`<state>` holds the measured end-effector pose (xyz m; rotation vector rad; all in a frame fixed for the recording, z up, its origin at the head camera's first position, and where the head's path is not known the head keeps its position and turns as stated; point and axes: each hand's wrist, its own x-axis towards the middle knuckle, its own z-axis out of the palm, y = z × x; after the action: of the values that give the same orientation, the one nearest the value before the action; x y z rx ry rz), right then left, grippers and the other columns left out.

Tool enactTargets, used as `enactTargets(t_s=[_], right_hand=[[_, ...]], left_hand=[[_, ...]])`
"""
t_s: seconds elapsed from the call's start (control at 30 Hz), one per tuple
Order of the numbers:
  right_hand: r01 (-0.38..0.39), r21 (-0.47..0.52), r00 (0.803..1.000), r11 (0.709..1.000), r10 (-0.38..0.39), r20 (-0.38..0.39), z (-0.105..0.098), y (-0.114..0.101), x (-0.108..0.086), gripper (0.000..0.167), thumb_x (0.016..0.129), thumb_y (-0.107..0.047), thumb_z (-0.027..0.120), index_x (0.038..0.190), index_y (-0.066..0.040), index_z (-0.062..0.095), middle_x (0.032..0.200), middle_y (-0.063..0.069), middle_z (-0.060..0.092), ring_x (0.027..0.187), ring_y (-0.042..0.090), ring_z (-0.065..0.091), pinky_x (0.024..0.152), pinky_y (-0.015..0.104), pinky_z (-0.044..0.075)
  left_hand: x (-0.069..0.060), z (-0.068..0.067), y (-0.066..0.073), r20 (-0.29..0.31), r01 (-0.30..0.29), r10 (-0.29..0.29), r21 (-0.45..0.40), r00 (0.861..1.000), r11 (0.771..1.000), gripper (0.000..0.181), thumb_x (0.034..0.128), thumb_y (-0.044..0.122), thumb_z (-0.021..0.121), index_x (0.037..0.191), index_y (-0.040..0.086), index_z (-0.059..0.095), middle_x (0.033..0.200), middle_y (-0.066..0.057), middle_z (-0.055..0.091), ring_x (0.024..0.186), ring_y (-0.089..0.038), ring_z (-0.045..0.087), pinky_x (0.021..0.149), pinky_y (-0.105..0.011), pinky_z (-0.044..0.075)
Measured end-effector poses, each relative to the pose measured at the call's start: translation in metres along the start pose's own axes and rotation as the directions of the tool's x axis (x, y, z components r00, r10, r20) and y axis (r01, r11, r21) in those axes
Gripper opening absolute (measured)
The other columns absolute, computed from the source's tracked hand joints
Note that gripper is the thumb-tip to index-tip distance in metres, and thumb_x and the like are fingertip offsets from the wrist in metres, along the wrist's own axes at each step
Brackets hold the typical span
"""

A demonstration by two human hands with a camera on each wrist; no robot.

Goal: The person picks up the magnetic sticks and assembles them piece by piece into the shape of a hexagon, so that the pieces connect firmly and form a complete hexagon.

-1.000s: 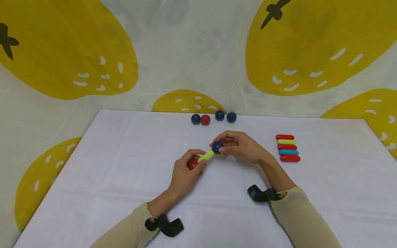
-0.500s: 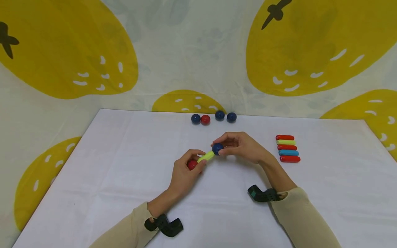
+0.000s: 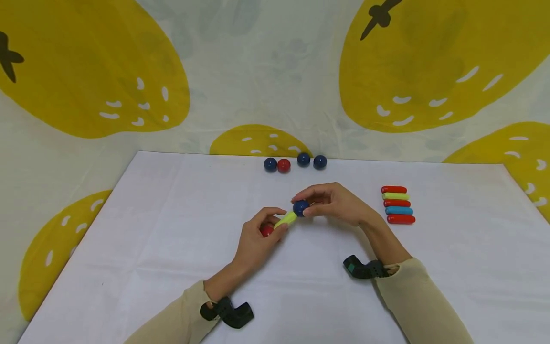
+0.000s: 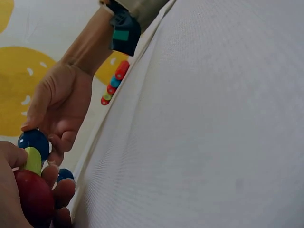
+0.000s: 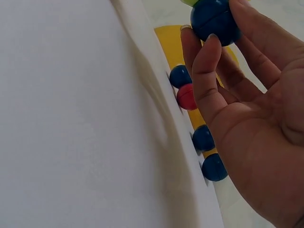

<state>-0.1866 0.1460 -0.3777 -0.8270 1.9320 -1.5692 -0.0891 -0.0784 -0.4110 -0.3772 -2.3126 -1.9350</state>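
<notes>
Pinching a yellow stick (image 3: pixel 285 220) between thumb and fingers, the left hand (image 3: pixel 253 241) held it slantwise over the middle of the white table (image 3: pixel 172 215). A red ball (image 3: pixel 266 231) sat at the stick's lower end, close to the palm. At the upper end the right hand (image 3: pixel 337 204) pinched a blue ball (image 3: pixel 301 208).

In the head view, fingers covered part of the red ball; the left wrist view showed a broad side of it, with the stick running from it to the blue ball. That view also looked into the right palm. The right wrist view brought out a seam across the blue ball, the thumb on one side and fingertips on the other, with only a scrap of yellow at the top.

Near the far edge, a second blue ball (image 3: pixel 270 165) and a second red ball (image 3: pixel 284 166) sat side by side; a third blue ball (image 3: pixel 303 159) and a fourth blue ball (image 3: pixel 320 162) stood to their right. The left wrist view caught just one of these; which one, I cannot tell.

Well to the right, in the head view, lay a column of five sticks (image 3: pixel 398 210): red, yellow, red, blue, red. The left wrist view bunched them nearly end-on.
</notes>
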Motion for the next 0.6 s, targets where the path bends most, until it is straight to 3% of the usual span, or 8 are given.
enactTargets(t_s=[0.17, 0.33, 0.5, 0.6], right_hand=[[0.038, -0.022, 0.998, 0.999, -0.037, 0.045, 0.005, 0.0, 0.004, 0.035, 0.088, -0.008, 0.069, 0.121, -0.001, 0.063, 0.118, 0.008, 0.062, 0.105, 0.027, 0.057, 0.088, 0.036, 0.049], [0.031, -0.031, 0.999, 0.999, -0.03, 0.023, 0.013, -0.001, 0.006, 0.035, 0.086, -0.009, 0.071, 0.121, -0.008, 0.064, 0.114, 0.006, 0.064, 0.105, 0.026, 0.058, 0.089, 0.038, 0.049], [0.031, -0.029, 1.0, 0.999, -0.031, 0.002, 0.023, 0.0, 0.01, 0.029, 0.088, -0.009, 0.069, 0.116, -0.012, 0.066, 0.112, 0.006, 0.065, 0.104, 0.026, 0.059, 0.087, 0.039, 0.05], [0.032, -0.02, 0.999, 0.999, -0.033, -0.033, 0.028, 0.0, 0.012, 0.03, 0.088, -0.01, 0.07, 0.117, -0.009, 0.065, 0.114, 0.006, 0.064, 0.104, 0.026, 0.059, 0.086, 0.038, 0.051]], left_hand=[[0.001, -0.001, -0.008, 0.028, -0.017, 0.018, -0.038, 0.999, 0.999, 0.026, 0.0947, 0.018, 0.062, 0.119, 0.008, 0.06, 0.08, -0.007, 0.068, 0.058, -0.021, 0.06, 0.057, -0.025, 0.046], [0.001, -0.003, -0.008, 0.024, 0.009, -0.008, -0.028, 1.0, 1.0, 0.024, 0.0982, 0.022, 0.056, 0.121, 0.013, 0.056, 0.08, -0.002, 0.069, 0.064, -0.014, 0.062, 0.067, -0.024, 0.047], [0.002, -0.003, -0.008, 0.049, 0.035, -0.03, -0.106, 0.998, 0.994, 0.025, 0.0982, 0.022, 0.056, 0.121, 0.011, 0.051, 0.083, -0.011, 0.069, 0.062, -0.02, 0.062, 0.065, -0.025, 0.048], [0.002, -0.002, -0.007, 0.047, 0.059, -0.053, -0.136, 0.997, 0.989, 0.028, 0.0976, 0.023, 0.057, 0.122, 0.011, 0.049, 0.086, -0.015, 0.068, 0.062, -0.024, 0.062, 0.063, -0.025, 0.049]])
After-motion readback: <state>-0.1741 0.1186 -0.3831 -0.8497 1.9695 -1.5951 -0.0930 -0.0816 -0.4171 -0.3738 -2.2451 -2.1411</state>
